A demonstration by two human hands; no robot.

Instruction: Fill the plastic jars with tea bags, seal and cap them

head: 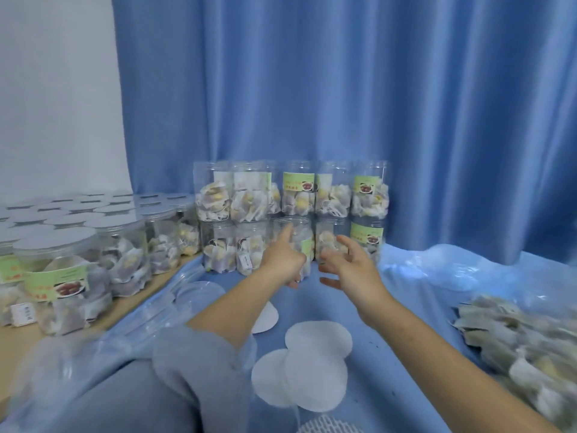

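I see a light blue cloth-covered surface (pixel 390 354) carrying the work. On it lie flat white round seal discs (pixel 317 340), a heap of grey-green tea bags (pixel 527 342) at the right, and a two-tier stack of clear plastic jars (pixel 290 214) at the back. At the left, a tan wooden surface (pixel 18 339) bears sealed clear jars (pixel 59 276).

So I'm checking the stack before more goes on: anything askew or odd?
Nothing is spilled or toppled. The bottom-row jar by the left hand stands forward of its row and bears no jar on top, unlike its neighbours.
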